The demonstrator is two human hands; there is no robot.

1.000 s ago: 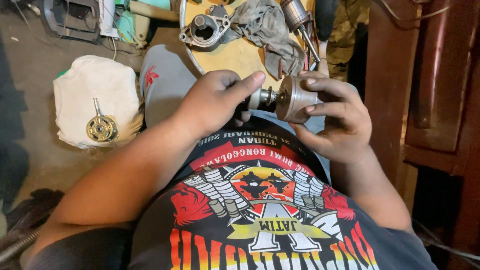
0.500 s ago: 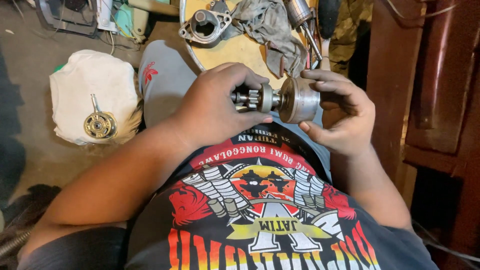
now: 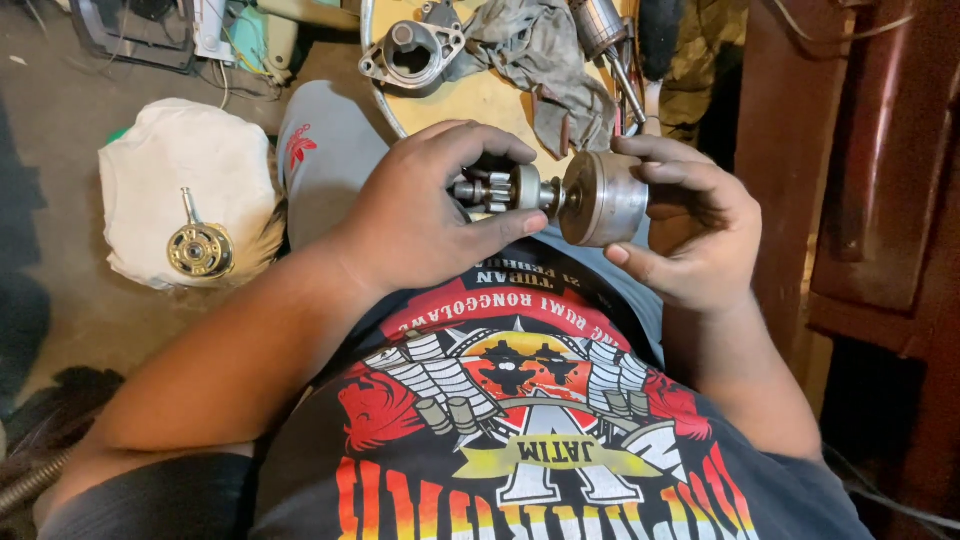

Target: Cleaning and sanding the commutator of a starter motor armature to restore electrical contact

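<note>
Floor (image 3: 60, 150): grey and dusty, on the left; this side has the most open room
Cabinet (image 3: 850, 170): dark red wood, close on the right; its edge stands just beside the right hand, so room there is tight
Tray (image 3: 480, 100): round and yellow, past the hands near the top edge; a grey rag (image 3: 545, 60) and a metal housing (image 3: 412, 52) lie on it
Cloth (image 3: 175, 190): white, on the floor well to the left; a small brass disc (image 3: 200, 250) sits on it
Left hand (image 3: 425, 215): fingers and thumb curled around the thin gear end of the part; gripping it
Right hand (image 3: 690, 225): fingers wrapped over the fat drum end from the right, thumb under it; gripping it
Part (image 3: 560, 195): grey metal gear and drum on one shaft; lies sideways between both hands, up in the air over the lap, above the shirt (image 3: 520, 430), near the tray's front rim but not touching it
</note>
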